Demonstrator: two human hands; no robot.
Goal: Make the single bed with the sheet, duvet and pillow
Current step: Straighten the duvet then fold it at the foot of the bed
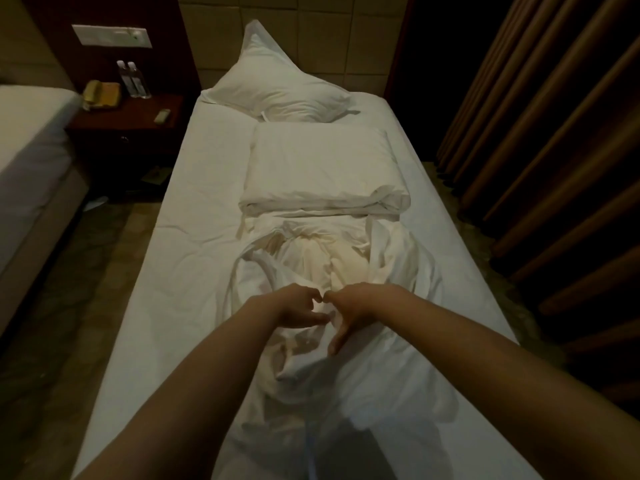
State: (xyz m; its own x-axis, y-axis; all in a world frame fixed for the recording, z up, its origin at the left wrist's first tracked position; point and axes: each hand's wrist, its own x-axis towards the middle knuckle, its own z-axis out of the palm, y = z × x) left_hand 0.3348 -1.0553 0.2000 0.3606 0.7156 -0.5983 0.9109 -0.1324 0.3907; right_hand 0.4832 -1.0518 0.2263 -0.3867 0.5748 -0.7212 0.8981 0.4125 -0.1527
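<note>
The person is gathering the crumpled white duvet [311, 271] at the middle of the bed [173, 271]. The left hand [301, 310] and right hand [349, 310] are pinching its fabric with curled fingers, knuckles nearly touching. They should be finding 2 corners, then spreading outward evenly. The cloth is lying bunched, below 1 folded piece [322, 168] and 1 pillow [277, 88].
</note>
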